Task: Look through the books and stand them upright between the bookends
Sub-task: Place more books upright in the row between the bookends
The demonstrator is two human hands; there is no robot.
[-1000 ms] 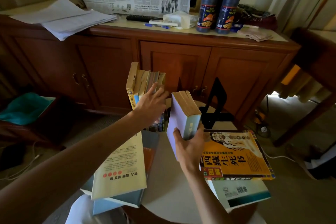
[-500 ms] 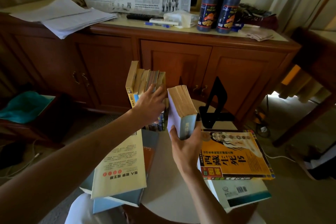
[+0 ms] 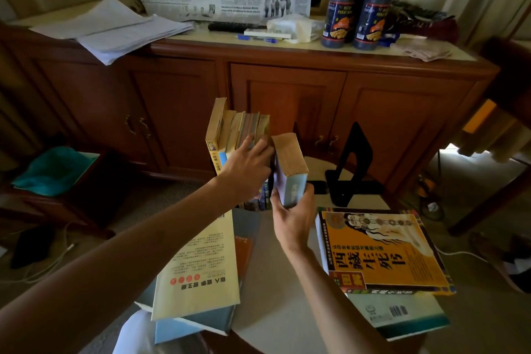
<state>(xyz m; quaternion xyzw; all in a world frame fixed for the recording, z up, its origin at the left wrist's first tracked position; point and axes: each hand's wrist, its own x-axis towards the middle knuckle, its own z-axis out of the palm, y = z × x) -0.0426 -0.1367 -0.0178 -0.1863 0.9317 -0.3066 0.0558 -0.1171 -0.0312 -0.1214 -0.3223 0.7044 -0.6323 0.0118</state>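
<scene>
Right hand [image 3: 291,217] grip clamped on thick lilac-covered book [image 3: 288,169], upright at far counter [image 3: 275,322] edge beside upright yellowed books [image 3: 238,129]; left hand [image 3: 247,165] pressed flat on row, hiding spines; black metal bookend [image 3: 352,165] right, other bookend hidden

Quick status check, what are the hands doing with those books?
Left hand bracing upright row. Right hand gripping thick book, upright beside row. Black bookend apart, right.

Both arms reach forward, left hand [image 3: 247,165] flat, right hand [image 3: 290,217] gripping.
</scene>
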